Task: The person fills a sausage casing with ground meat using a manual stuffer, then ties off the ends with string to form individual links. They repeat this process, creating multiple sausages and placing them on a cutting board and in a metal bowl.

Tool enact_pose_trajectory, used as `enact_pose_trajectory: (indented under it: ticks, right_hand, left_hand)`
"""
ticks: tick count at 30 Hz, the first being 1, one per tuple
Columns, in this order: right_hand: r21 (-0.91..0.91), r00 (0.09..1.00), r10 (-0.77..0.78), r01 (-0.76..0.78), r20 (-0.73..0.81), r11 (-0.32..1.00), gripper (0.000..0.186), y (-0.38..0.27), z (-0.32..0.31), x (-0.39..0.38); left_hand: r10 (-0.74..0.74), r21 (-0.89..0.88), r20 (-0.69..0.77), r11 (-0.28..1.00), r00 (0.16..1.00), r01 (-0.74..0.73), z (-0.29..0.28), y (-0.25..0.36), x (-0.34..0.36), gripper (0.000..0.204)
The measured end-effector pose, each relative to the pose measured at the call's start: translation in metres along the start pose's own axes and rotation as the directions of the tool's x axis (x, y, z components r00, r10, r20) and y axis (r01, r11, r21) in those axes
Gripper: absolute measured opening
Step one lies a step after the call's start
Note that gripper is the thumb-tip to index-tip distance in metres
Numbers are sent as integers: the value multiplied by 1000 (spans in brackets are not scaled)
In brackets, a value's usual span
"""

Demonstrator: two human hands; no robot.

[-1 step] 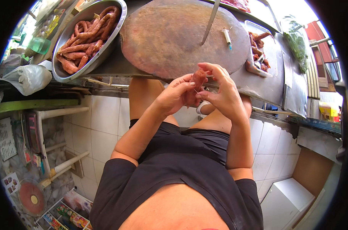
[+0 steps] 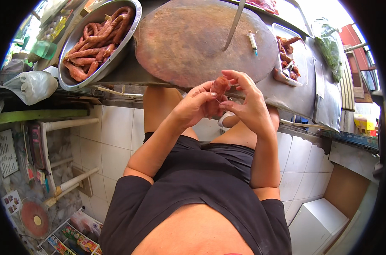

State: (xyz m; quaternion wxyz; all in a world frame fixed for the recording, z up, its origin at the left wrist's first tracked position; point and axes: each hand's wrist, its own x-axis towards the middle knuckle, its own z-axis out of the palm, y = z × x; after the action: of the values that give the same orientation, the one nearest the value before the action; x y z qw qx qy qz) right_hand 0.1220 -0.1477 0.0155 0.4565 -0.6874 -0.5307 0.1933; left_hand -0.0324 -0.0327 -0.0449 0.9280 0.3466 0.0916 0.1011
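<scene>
A raw pinkish-red sausage (image 2: pixel 219 87) is held up in front of me, just off the near edge of the round chopping block (image 2: pixel 184 42). My left hand (image 2: pixel 196 102) wraps its fingers around it from the left. On the other side my right hand (image 2: pixel 246 95) is curled, its upper fingers arched near the sausage's top end. Its thumb is down by a thin white string (image 2: pixel 219 101) that runs across toward my left hand. Fingers partly hide the lower sausage. An upright knife (image 2: pixel 235 24) and a small syringe (image 2: pixel 253 42) with a blue tip are on the block.
A metal basin (image 2: pixel 135 25) of linked sausages (image 2: pixel 91 46) stands to the left, beside a white plastic bag (image 2: pixel 33 87). Right of the block, a clear tray (image 2: pixel 301 78) holds dark red meat pieces. Bagged greens (image 2: pixel 330 53) lie beyond it. Metal counter edges run before my legs.
</scene>
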Motion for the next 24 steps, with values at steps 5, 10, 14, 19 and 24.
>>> enact_pose_trajectory:
  ticks: [5, 10, 14, 19, 24]
  right_hand:
    - [90, 989, 87, -76, -118, 993, 43, 0, 3, -6]
    - [12, 980, -68, 71, -187, 997, 28, 1, 8, -8]
    - [23, 969, -89, 97, -230, 995, 25, -2, 15, -8]
    - [42, 980, -63, 72, -190, 997, 21, -7, 15, -9]
    - [122, 986, -62, 81, -152, 989, 18, -7, 12, -9]
  left_hand:
    - [41, 103, -16, 994, 999, -39, 6, 0, -2, 40]
    - [50, 41, -3, 998, 999, -50, 12, -2, -4, 40]
    - [82, 73, -19, 994, 996, -80, 15, 0, -5, 39]
    - [98, 118, -53, 989, 994, -92, 19, 5, -7, 34]
    - [105, 40, 8, 994, 994, -106, 18, 5, -5, 33]
